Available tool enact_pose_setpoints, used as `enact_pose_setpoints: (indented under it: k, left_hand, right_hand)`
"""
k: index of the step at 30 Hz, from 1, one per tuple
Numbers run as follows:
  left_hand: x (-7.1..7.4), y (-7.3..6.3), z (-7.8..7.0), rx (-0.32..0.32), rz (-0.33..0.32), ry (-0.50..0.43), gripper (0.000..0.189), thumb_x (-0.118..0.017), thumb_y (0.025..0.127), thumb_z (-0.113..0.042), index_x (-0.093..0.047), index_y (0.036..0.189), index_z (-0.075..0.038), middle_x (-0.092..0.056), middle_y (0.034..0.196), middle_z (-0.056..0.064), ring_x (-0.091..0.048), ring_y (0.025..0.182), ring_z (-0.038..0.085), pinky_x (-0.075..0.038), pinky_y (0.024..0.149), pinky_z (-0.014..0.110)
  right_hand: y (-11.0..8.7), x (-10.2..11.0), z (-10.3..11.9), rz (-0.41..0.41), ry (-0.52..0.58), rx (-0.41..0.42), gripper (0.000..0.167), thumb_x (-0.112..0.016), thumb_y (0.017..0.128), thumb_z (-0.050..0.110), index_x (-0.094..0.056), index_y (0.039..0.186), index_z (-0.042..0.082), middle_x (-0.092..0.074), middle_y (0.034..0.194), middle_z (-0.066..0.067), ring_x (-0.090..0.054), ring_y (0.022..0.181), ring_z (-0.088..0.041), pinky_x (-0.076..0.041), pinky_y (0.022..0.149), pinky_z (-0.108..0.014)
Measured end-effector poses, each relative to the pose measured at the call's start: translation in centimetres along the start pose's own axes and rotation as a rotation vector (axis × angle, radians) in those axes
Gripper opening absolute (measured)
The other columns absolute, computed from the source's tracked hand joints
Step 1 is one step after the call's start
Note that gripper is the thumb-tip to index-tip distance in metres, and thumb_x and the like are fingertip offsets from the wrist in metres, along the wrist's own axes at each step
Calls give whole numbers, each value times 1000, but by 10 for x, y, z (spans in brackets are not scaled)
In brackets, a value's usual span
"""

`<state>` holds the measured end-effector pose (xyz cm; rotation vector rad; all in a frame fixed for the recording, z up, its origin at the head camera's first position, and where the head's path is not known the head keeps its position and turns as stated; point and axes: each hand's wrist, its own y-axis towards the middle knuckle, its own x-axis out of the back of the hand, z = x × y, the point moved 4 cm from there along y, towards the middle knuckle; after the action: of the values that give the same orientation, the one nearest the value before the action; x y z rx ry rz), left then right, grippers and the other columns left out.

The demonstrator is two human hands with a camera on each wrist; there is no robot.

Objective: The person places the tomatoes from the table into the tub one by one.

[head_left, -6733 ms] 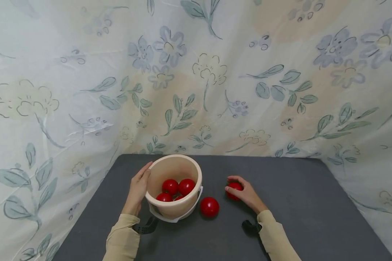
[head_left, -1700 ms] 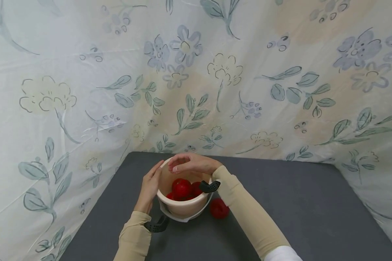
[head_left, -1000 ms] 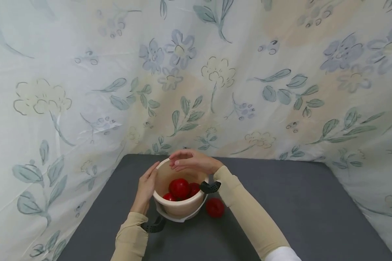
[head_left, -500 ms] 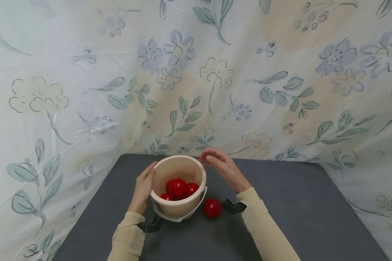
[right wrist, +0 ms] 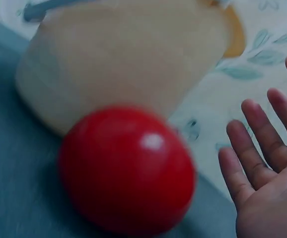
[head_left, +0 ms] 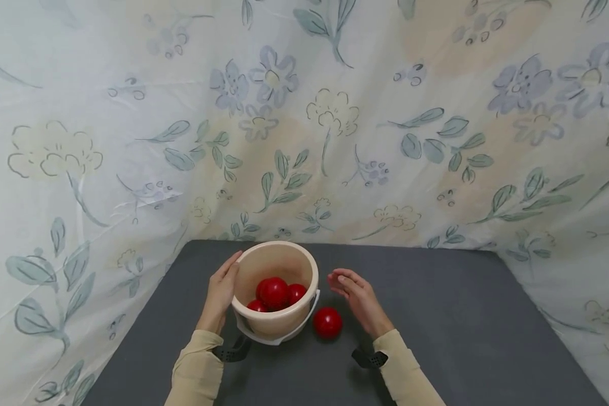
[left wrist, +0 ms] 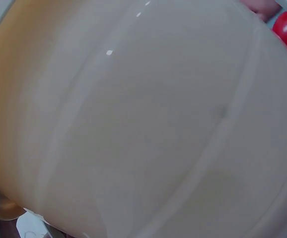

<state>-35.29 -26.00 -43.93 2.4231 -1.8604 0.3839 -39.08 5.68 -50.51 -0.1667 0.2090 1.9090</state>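
A cream bucket (head_left: 276, 324) with a white handle (head_left: 304, 327) stands left of centre, tilted toward me. My left hand (head_left: 220, 293) holds its left side near the rim; in the left wrist view the bucket wall (left wrist: 143, 119) fills nearly everything. Several glossy red tomatoes (head_left: 274, 293) lie inside. Another tomato (head_left: 327, 323) sits on the table just right of the bucket, large and round in the right wrist view (right wrist: 127, 171). My right hand (head_left: 360, 301) hovers up and right of that tomato, holding nothing, its fingers (right wrist: 248, 153) spread apart.
A dark grey table (head_left: 436, 316) lies under everything. A pale floral cloth (head_left: 335, 141) hangs behind it and along the sides. Black wrist straps with cameras (head_left: 369, 357) sit below both hands.
A tomato gripped by the right hand 6.7 s ago has left the table; the bucket's pile is higher. The right hand has since moved from over the bucket rightward and down. The left hand stays.
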Motion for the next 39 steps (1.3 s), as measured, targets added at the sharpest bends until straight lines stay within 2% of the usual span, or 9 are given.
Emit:
enact_pose_setpoints:
  k: [3,6,10,14,22,29,33,39]
  left_hand:
    - [-1,0,0,-1,5,-3,45,-39,109,-32,-46,153,-26,-38,164,4,-32,153,31,-28,124,56]
    - [-2,-1,0,-3,4,-7,45,-39,109,-32,-46,153,-26,-38,163,5,-33,153,31,-28,124,56]
    - [-2,-1,-1,-13,1,-5,44,-39,109,-32,-47,152,-26,-39,163,4,-33,153,31,-28,124,56]
    - [-3,-1,-3,-17,9,1,45,-39,109,-32,-46,153,-27,-38,163,4,-33,153,31,-29,123,56]
    - [-1,-4,-4,1,6,10,45,-39,109,-33,-44,154,-29,-36,165,4,-32,153,33,-30,122,58]
    - [0,-5,-3,3,6,10,46,-39,109,-33,-43,154,-28,-36,165,4,-32,153,32,-29,123,57]
    - [0,-4,-3,5,6,13,46,-39,109,-33,-43,155,-27,-36,165,4,-32,153,32,-28,123,57]
    - [-1,-4,-2,6,8,23,46,-39,109,-34,-42,155,-28,-35,165,4,-31,153,33,-28,123,58]
  right_hand:
    - [-1,3,-14,-4,-102,-42,48,-60,101,34,-56,140,6,-63,139,-7,-56,134,-19,-38,121,-41]
    - [-3,3,-27,9,-236,-95,53,-64,98,36,-54,144,11,-61,144,-6,-50,139,-25,-31,123,-54]
    - [-5,-1,-35,46,-362,-114,58,-69,94,37,-51,147,20,-56,148,-5,-49,140,-29,-38,118,-57]
    - [-8,-2,-39,91,-420,-102,62,-73,91,36,-48,147,24,-54,150,-6,-49,140,-32,-42,115,-56]
    - [-8,-5,-40,173,-510,-132,59,-75,87,41,-55,141,26,-56,145,-1,-47,136,-26,-43,114,-56]
    - [-11,-10,-43,240,-608,-190,58,-76,84,46,-57,136,29,-55,136,-7,-51,121,-27,-55,96,-48]
    - [-12,-11,-45,257,-663,-174,57,-79,81,46,-59,133,29,-52,134,-7,-51,119,-26,-56,94,-45]
    - [-11,-13,-48,252,-688,-149,46,-79,82,43,-63,124,30,-53,127,-6,-53,112,-22,-56,88,-40]
